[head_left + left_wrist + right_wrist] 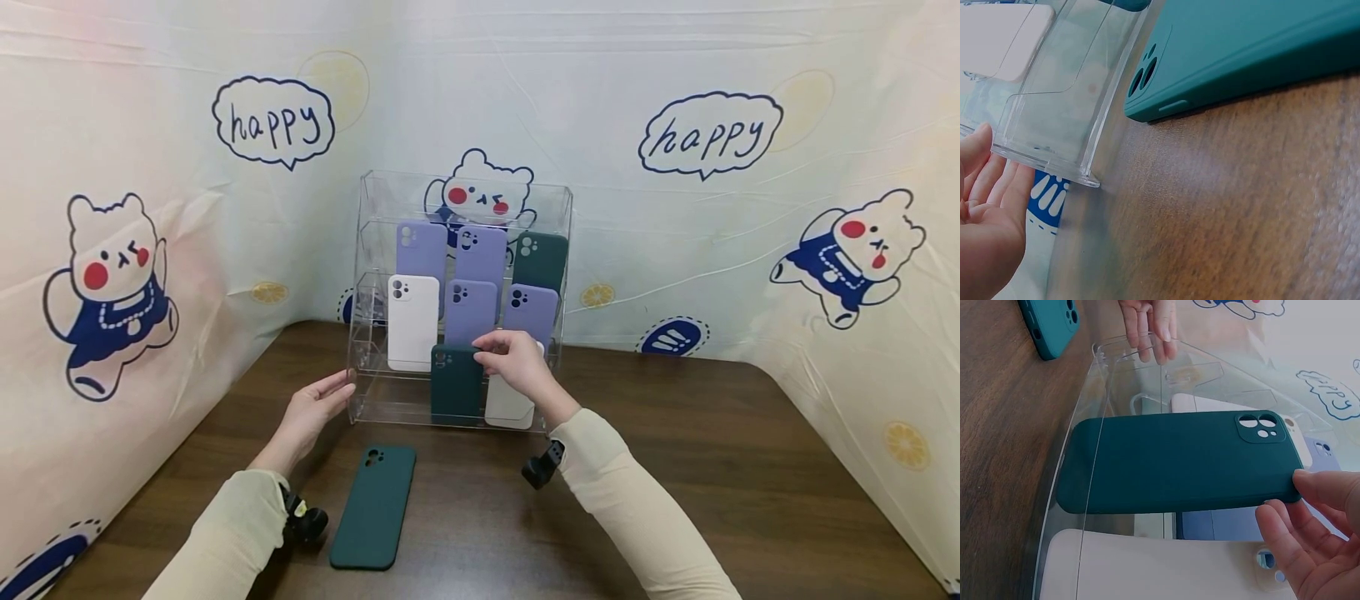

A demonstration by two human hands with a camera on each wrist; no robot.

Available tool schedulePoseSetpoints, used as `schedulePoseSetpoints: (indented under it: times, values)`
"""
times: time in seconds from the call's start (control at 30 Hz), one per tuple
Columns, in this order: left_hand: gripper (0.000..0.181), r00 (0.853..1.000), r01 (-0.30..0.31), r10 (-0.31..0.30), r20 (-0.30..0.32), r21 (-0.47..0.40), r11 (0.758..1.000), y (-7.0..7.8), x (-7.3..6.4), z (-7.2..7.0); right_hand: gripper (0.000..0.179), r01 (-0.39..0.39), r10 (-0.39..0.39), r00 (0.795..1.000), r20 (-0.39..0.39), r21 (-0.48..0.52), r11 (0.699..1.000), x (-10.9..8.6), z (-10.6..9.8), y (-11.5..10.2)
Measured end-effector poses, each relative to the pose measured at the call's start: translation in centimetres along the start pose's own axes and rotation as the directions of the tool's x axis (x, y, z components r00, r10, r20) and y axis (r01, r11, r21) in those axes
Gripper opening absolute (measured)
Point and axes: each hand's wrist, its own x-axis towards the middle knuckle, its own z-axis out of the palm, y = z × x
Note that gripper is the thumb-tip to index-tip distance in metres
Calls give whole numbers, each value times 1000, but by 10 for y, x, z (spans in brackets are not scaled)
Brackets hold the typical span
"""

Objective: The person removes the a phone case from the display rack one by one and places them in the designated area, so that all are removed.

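My right hand [517,362] pinches the upper right corner of a dark green phone case [1172,462] between thumb and fingers. That case stands in the bottom front tier of a clear acrylic display rack [401,412], its lower end behind the front lip. Beside it in the same tier is a white phone case [1147,569], partly covered by the right hand in the head view. My left hand [315,412] has its fingers extended against the rack's left side edge. A second green phone case [375,508] lies flat on the table, camera holes toward the rack.
Higher tiers hold a white case [413,325], several purple cases [470,312] and another dark green case [540,260]. The rack stands on a brown wooden table [675,467]. Behind it hangs a printed cloth [600,50] with cartoon figures.
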Motion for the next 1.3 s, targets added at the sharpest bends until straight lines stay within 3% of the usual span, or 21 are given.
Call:
schedulePoseSetpoints:
  times: [0.27,0.5,0.67,1.0,1.3]
  values:
    - [54,1000,3,-3,-10,-23,1000,2,0,2,15,15,-15,999,-40,-15,1000,-3,-6,-2]
    - [52,1000,1,-1,-7,-27,1000,1,1,2,19,97,-94,991,-94,29,995,-9,-22,-10]
    - [55,1000,0,0,-9,-31,1000,1,1,2,19,74,-67,994,-90,78,994,-11,-31,-6]
    - [56,1000,9,-9,-3,-11,1000,-1,1,0,24,-32,23,999,46,206,978,-25,-31,6]
    - [55,1000,1,-1,-1,-28,1000,-1,2,1,26,-124,64,977,203,298,947,-40,-19,29]
